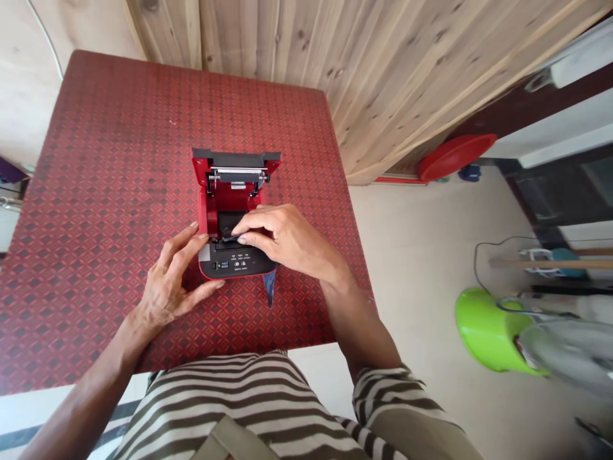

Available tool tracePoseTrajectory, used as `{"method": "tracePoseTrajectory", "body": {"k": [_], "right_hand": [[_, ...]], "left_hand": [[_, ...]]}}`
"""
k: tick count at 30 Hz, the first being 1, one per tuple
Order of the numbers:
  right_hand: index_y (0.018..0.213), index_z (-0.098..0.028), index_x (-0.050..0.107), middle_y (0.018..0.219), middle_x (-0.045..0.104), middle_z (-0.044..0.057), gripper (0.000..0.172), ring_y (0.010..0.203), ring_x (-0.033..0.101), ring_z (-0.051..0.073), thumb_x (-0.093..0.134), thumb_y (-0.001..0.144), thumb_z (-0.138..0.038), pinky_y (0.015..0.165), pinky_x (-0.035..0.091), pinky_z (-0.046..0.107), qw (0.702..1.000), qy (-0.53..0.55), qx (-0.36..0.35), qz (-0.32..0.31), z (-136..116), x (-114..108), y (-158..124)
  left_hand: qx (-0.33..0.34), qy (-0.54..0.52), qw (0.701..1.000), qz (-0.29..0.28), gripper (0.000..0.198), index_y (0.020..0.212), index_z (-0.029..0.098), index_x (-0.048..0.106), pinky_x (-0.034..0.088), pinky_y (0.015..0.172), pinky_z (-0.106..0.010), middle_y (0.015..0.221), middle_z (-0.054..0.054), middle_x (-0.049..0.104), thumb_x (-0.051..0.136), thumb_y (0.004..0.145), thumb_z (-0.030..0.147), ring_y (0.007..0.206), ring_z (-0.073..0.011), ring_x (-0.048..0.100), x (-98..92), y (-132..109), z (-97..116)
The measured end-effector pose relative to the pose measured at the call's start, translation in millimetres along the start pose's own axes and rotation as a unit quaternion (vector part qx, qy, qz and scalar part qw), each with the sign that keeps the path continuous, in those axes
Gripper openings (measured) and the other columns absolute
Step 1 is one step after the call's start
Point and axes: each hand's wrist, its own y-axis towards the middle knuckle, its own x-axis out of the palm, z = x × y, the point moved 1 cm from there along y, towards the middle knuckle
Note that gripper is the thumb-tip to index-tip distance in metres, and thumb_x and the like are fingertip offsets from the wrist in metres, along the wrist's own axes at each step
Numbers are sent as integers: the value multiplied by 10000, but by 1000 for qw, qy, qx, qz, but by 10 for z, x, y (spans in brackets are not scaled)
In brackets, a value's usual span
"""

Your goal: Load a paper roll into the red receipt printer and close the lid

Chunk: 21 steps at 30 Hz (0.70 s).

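Note:
A small red and black printer (232,220) stands in the middle of a table under a red patterned cloth (100,191). Its lid is swung up at the far side and the inner bay is open to view. My left hand (175,281) rests against the printer's left front corner, fingers stretched out and apart. My right hand (278,236) reaches over the front of the bay, fingers pinched on a small dark part at the bay's front edge. A dark strip (269,287) sticks out below the printer's front right corner.
The table's right edge drops to a pale floor (421,255). A wooden plank wall (383,70) stands behind. On the floor to the right are a red basin (454,156), a green plastic pot (483,329), a cable and some furniture.

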Motion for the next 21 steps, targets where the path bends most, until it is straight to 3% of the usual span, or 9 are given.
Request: {"method": "tracePoseTrajectory", "body": {"k": [3,7,10,12,14,17,21], "right_hand": [[1055,-184,822,1058,809,62,173,996,757,190,653,1059,-149,937,583,344,998,-19,-23,62,-29,70,-53],[1026,-189,827,1037,736,81,218,984,703,190,616,1078,-172,891,596,345,984,-63,-41,158,-129,218,-161],[987,-203,816,1024,709,84,242,970,665,198,595,1078,-164,858,597,353,979,-101,-25,177,-223,287,-231],[967,-201,805,1013,716,85,257,961,645,202,580,1078,-147,870,594,360,977,-129,-22,171,-276,309,-270],[983,-195,801,994,738,81,277,931,624,207,552,1080,-119,873,585,364,972,-168,-22,163,-313,332,-307],[1086,-173,800,992,777,81,282,909,618,227,525,1085,-107,826,566,389,957,-226,-30,178,-344,395,-364],[1180,-218,787,1129,799,91,276,960,646,237,535,1097,-146,832,563,413,948,-244,-9,206,-369,494,-438]], "left_hand": [[-4,-20,1000,0,877,1670,262,359,597,1149,-551,1573,-169,572,681,969,679,1446,-362,600,-207,193,44],[40,19,999,30,796,1638,177,415,523,1220,-573,1615,-168,540,549,1040,686,1519,-352,505,-424,838,11],[16,44,999,-8,771,1626,197,418,433,1289,-560,1672,-116,486,445,1066,725,1560,-328,464,-377,1294,-115],[-4,34,998,-44,792,1610,230,442,482,1230,-557,1553,-89,609,367,1053,788,1453,-322,577,-300,1417,-174],[-3,34,998,-57,812,1609,253,454,526,1153,-547,1455,-103,676,340,1036,817,1348,-329,643,-257,1377,-168],[35,42,997,-63,752,1596,258,482,516,1109,-539,1408,-102,707,303,1067,762,1274,-327,679,-284,1133,-50],[79,33,994,-71,764,1601,244,495,462,1176,-550,1533,-147,629,398,1049,763,1436,-381,603,-302,771,108]]}}
